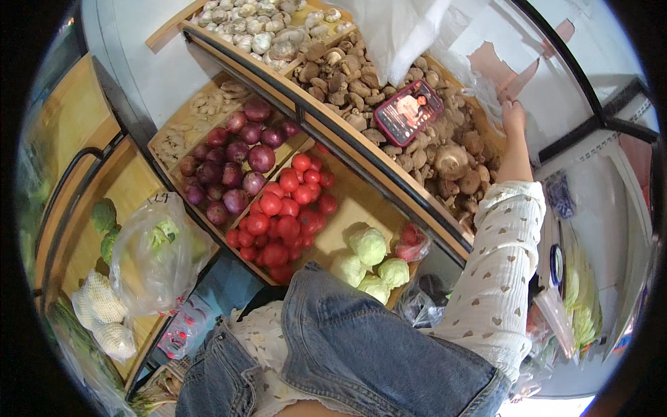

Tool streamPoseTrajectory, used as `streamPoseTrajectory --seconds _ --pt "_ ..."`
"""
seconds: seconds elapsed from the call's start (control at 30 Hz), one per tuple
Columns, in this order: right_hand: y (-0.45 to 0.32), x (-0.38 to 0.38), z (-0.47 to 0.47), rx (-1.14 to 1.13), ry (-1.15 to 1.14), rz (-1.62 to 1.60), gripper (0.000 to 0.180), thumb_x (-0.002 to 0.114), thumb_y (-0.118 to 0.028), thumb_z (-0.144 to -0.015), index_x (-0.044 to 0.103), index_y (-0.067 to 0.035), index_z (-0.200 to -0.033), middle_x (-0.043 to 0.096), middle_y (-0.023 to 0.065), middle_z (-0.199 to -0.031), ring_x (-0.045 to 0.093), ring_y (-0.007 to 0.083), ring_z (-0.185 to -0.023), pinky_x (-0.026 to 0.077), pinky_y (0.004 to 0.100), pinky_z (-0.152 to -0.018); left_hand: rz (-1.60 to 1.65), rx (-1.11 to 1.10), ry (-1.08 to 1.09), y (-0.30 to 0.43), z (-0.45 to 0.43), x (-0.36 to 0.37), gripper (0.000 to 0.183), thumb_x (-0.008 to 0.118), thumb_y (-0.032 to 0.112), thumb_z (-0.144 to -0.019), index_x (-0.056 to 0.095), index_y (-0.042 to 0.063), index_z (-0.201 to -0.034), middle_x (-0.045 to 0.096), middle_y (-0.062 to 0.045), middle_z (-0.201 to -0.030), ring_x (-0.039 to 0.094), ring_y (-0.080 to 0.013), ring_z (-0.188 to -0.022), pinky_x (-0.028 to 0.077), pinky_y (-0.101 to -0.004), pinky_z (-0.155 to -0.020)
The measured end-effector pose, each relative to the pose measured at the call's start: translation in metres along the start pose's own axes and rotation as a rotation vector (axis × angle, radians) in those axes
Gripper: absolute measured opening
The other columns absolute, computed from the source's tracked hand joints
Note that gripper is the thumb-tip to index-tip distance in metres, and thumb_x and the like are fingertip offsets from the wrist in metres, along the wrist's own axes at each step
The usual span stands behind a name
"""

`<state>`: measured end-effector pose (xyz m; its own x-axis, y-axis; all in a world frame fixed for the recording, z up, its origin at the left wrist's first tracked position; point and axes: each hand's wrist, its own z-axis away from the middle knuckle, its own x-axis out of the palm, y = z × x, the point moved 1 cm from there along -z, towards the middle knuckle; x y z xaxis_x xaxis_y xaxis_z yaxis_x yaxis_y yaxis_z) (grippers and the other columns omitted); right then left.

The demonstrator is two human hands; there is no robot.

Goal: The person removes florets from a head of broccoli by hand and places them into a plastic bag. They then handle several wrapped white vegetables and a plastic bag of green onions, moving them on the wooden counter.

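At the upper right, my right hand (514, 115) is raised past the far edge of the mushroom bin, its fingers close to a crumpled clear plastic bag (482, 94); whether it grips the bag cannot be told. My left hand is out of view. Before me, a phone in a dark red case (409, 112) lies on brown mushrooms (451, 160), its screen lit. White plastic bags (404, 31) hang over the back of this bin. Garlic bulbs (250, 26) fill the section to the left.
A black metal rail (333, 130) crosses between the upper and lower bins. Below are red onions (237, 151), tomatoes (286, 219), ginger (213, 101) and cabbages (368, 246). A bagged vegetable (156, 250) stands at the left. Leafy vegetables (583, 297) are at the right.
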<state>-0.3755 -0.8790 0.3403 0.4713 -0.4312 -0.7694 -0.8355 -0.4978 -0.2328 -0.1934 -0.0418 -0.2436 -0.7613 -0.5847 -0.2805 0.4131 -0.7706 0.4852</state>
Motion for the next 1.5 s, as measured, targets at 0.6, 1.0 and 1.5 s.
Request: streamPoseTrajectory --seconds 0.6,1.0,1.5 --pt "0.13 0.013 -0.023 0.276 0.392 -0.034 0.042 0.047 -0.024 -0.09 0.052 -0.01 -0.129 0.062 0.0148 -0.109 0.055 0.0335 -0.109 0.044 0.044 -0.09 -0.056 0.008 0.005 0.042 -0.013 0.015 0.031 0.06 0.026 -0.088 0.063 0.001 -0.107 0.066 -0.01 -0.096 0.062 -0.022 -0.091 0.048 -0.0338 -0.079" --pt "0.144 0.015 -0.024 0.087 0.245 -0.049 0.049 0.056 -0.023 -0.087 0.048 -0.006 -0.131 0.062 0.0163 -0.115 0.061 0.0297 -0.096 0.05 0.0392 -0.079 -0.094 -0.003 0.013 0.047 -0.006 0.015 0.031 0.06 0.026 -0.088 0.063 0.002 -0.108 0.066 -0.009 -0.097 0.061 -0.0216 -0.091 0.048 -0.0336 -0.08" --pt "0.118 -0.025 0.008 0.601 0.505 -0.624 0.05 0.046 -0.04 -0.092 0.055 -0.002 -0.122 0.06 0.0203 -0.116 0.056 0.0368 -0.107 0.045 0.0446 -0.088 -0.126 0.0 0.017 0.049 0.0 0.008 0.03 0.06 0.025 -0.089 0.062 0.002 -0.108 0.066 -0.009 -0.098 0.061 -0.0212 -0.093 0.047 -0.0333 -0.081"
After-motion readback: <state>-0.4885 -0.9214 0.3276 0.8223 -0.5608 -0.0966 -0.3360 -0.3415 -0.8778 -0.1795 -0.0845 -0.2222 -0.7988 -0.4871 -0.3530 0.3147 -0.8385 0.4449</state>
